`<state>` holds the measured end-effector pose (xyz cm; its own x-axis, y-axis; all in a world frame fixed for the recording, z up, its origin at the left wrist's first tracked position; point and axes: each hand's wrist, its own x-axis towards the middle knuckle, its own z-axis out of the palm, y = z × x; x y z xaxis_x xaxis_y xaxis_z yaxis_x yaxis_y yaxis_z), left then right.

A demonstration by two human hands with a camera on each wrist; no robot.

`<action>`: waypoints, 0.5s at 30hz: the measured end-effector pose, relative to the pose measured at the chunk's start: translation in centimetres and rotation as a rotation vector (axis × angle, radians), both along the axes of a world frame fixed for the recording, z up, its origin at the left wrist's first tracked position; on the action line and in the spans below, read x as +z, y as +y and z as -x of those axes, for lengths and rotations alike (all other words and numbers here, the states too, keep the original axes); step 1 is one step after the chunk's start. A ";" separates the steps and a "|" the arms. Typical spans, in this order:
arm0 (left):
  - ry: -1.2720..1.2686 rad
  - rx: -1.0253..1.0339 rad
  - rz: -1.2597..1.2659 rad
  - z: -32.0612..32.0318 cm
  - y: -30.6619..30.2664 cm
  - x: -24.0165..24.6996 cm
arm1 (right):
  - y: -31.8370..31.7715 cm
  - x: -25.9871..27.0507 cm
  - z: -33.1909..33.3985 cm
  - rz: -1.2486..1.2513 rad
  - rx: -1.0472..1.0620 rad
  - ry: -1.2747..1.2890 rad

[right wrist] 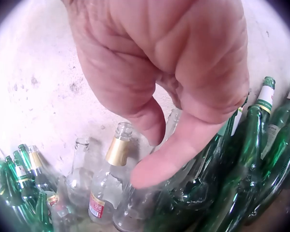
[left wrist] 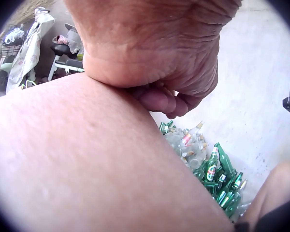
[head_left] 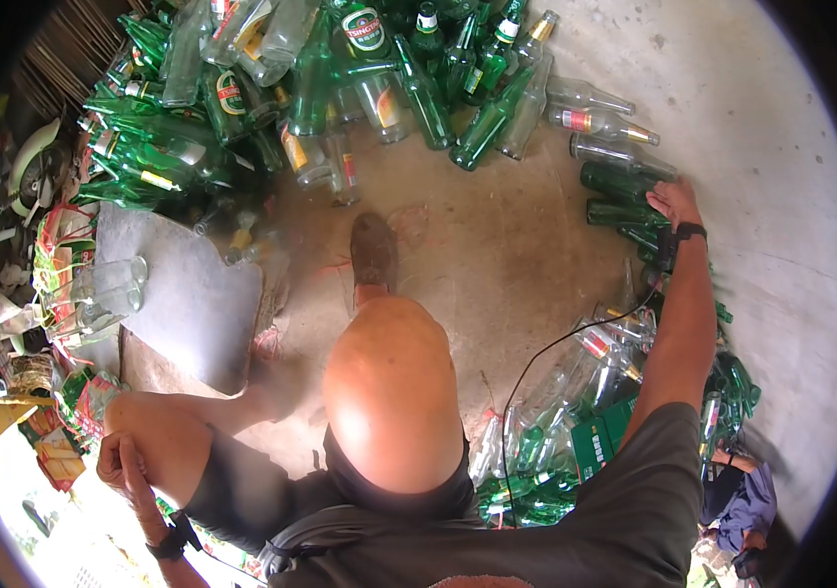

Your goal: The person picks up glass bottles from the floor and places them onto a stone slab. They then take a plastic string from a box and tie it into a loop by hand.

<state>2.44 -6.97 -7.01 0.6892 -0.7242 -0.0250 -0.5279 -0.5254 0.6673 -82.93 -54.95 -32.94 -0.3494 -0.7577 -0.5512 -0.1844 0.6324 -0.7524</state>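
Observation:
My right hand (head_left: 675,203) is at the wall side, over the neck ends of a row of bottles leaning there. In the right wrist view, its thumb and forefinger (right wrist: 159,166) are bent with a gap between their tips. A clear glass bottle (right wrist: 135,208) shows just beyond the fingertips, and green bottles (right wrist: 246,164) lean close by. Beside it stands a clear bottle with gold neck foil (right wrist: 117,152). My left hand (head_left: 124,465) rests on my bent left knee (head_left: 159,431), fingers loosely curled and holding nothing.
Green and clear bottles (head_left: 428,98) crowd the far floor. More bottles (head_left: 536,441) and a green carton (head_left: 602,436) lie at my right. A grey board (head_left: 178,294) is on the left. A black cable (head_left: 536,358) crosses the right side. Another person (head_left: 741,500) is at lower right.

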 end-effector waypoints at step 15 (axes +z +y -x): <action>0.018 -0.077 -0.013 0.9 -1.2 0.5 | 1.0 0.0 -1.1 0.027 -0.062 0.056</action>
<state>1.52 -8.16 -6.56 0.6311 -0.7743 -0.0466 -0.5546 -0.4924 0.6708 -81.86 -53.99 -32.89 -0.4260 -0.7476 -0.5095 -0.1873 0.6239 -0.7588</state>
